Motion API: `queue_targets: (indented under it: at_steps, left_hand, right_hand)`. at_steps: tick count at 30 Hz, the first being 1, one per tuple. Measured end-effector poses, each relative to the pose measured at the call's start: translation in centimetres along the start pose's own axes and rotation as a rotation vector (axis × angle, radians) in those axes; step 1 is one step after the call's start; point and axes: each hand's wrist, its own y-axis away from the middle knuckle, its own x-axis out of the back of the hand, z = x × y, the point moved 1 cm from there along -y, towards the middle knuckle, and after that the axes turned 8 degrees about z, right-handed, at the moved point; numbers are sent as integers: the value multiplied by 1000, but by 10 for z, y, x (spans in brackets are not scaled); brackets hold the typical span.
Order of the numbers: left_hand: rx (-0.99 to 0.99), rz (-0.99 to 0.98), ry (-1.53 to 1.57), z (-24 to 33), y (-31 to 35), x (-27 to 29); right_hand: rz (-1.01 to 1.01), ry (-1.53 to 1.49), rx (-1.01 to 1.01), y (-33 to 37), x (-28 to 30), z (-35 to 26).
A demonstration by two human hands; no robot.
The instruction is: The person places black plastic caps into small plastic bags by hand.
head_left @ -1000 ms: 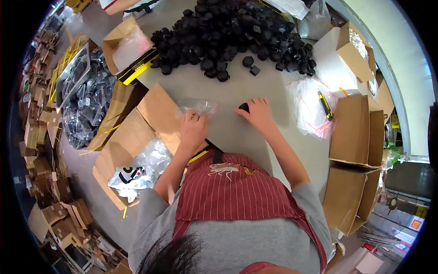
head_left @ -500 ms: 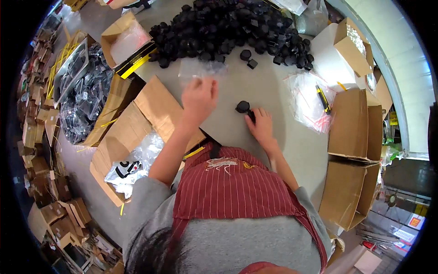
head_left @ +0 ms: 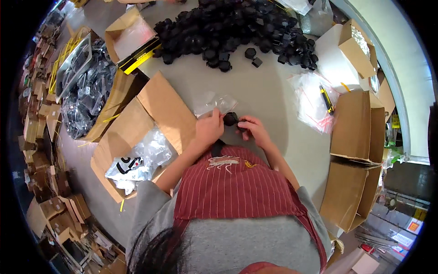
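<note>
My left hand [head_left: 209, 129] is closed, pinching a clear plastic bag [head_left: 224, 102] that spreads out just beyond its fingertips. Close beside it, my right hand [head_left: 256, 131] holds a small black part [head_left: 231, 119] with a round head between bent fingers. The round head sits right by the left fingertips; whether they touch it I cannot tell. Across the far side of the table spreads a big heap of similar black parts [head_left: 200, 39]. A loose one [head_left: 250, 53] lies at the heap's near edge.
Flat clear bags [head_left: 306, 98] lie to the right, with a yellow-black box cutter [head_left: 326, 99] on them. Open cartons [head_left: 350, 123] stand at the right edge. On the left are an open carton [head_left: 166, 102] with plastic inside and a box of dark bagged items [head_left: 91, 93].
My left hand has drawn the clear bag back from near the heap. My right hand has lifted the black part and brought it left, so both hands are now close together.
</note>
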Motion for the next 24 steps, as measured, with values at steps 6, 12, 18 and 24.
queue_targets:
  at_steps: [6,12,18,24]
  left_hand:
    - [23,-90,-66,0,10,7]
    - [-176,-97,29,0,13,7]
    - [-196,-14,72,5,11,4]
    - [-206,-37,99,2,10,3]
  right_hand:
    - [-68,0,-182,-26,8,-2]
    - [-75,-208,-154,-27,1,-9]
    - [-118,108,45,-35,-6,12]
    - [-171,384,154,-36,-7,2]
